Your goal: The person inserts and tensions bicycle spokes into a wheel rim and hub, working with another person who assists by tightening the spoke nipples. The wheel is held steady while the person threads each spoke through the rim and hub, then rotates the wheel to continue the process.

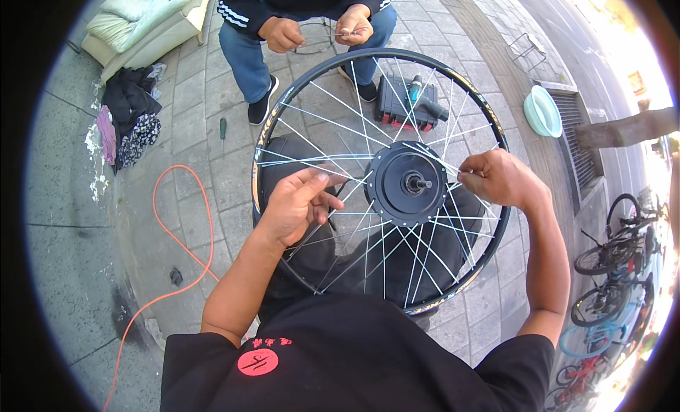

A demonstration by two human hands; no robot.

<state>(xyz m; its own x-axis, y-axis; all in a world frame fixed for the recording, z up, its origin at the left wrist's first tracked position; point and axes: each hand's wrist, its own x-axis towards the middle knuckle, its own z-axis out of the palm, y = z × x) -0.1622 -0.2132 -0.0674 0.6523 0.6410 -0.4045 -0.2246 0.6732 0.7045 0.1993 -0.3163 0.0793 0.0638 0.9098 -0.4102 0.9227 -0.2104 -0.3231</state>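
Note:
A bicycle wheel with a black rim point(506, 128) rests across my lap. Silver spokes run from the rim to a large black hub motor point(397, 192), whose threaded axle point(418, 184) points up. My left hand point(301, 203) is over the left part of the wheel, palm turned in and fingers apart beside the spokes point(315, 157); nothing shows in its grasp. On the right, my right hand point(499, 177) has its fingertips pinched together at a spoke near the hub's right side. Its palm is turned away.
Opposite sits a person whose hands point(319, 33) hold a thin wire-like piece. Beyond the wheel stands a black toolbox point(397, 104) with a cordless drill point(423, 100) on it. A screwdriver point(223, 128), an orange cable point(205, 228), clothes point(131, 104) and a green basin point(542, 111) lie around. Bicycles point(609, 270) stand right.

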